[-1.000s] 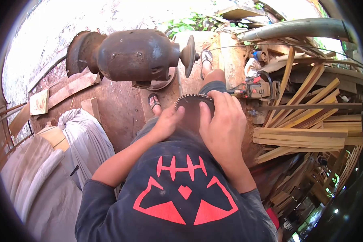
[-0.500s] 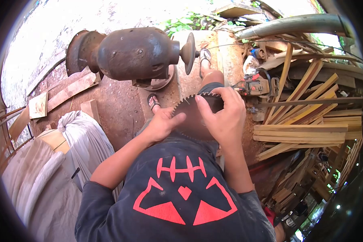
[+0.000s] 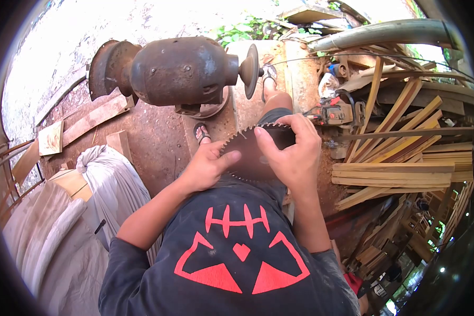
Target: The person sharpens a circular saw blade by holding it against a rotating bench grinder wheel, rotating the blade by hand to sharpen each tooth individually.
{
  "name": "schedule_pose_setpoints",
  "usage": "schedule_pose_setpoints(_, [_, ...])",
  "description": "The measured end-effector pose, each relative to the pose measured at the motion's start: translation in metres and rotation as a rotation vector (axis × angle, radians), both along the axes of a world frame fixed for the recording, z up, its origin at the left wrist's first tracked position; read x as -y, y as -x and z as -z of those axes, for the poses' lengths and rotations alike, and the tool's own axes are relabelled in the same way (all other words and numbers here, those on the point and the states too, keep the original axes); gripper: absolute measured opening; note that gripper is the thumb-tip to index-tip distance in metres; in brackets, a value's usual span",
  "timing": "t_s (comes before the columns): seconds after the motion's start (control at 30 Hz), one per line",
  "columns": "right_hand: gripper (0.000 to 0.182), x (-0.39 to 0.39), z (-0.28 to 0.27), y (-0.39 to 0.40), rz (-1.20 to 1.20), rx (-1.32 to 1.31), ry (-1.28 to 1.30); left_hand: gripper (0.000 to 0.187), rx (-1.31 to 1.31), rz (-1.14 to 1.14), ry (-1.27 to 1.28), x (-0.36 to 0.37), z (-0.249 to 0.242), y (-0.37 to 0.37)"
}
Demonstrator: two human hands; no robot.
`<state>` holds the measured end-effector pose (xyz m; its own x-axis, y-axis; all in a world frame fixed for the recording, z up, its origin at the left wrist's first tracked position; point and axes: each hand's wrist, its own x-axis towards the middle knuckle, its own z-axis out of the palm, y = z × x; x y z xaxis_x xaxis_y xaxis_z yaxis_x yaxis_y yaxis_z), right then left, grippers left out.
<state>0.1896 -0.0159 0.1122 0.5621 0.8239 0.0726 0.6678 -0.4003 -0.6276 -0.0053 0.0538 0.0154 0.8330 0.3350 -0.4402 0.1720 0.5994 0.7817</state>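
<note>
Bare hands hold a toothed circular saw blade (image 3: pixel 253 158) between them over the lap, the left hand (image 3: pixel 209 167) pinching its left edge with the thumb across the upper face and the fingers tucked behind, the right hand (image 3: pixel 297 152) clamping its right side, thumb flat on the face and fingers hooked over the far rim. Cut lumber (image 3: pixel 392 175) lies heaped and fanned out at the person's right, while pale cloth (image 3: pixel 58 258) drapes a bulky pile at the left. Dark fabric with a red printed design marks the wearer's shirt (image 3: pixel 242 237). Ahead and slightly left sits a rusty, barrel-shaped machine (image 3: pixel 181 71), a disc (image 3: pixel 251 71) at its right end. Beyond the right hand rests an orange-and-dark power tool (image 3: pixel 336 112). Black sandals (image 3: pixel 200 131) cover the feet, set well apart.
</note>
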Motion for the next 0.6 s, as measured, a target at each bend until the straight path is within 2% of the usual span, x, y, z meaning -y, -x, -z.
schedule_pose_setpoints(0.13, [0.035,-0.001,0.002,0.001,0.007,0.001,-0.011,0.035,-0.008,0.015,-0.053,-0.002,-0.002,0.001])
schedule_pose_setpoints(0.23, [0.033,-0.002,0.003,0.002,-0.001,-0.005,-0.014,0.032,0.022,-0.084,0.048,0.0,-0.011,-0.002])
schedule_pose_setpoints(0.33, [0.03,-0.002,0.0,0.003,-0.002,-0.035,-0.024,0.032,0.011,-0.082,0.001,0.0,-0.003,0.001])
schedule_pose_setpoints(0.6, [0.018,-0.004,0.002,0.002,-0.017,-0.019,-0.018,0.032,0.033,-0.119,0.062,0.002,0.002,0.001])
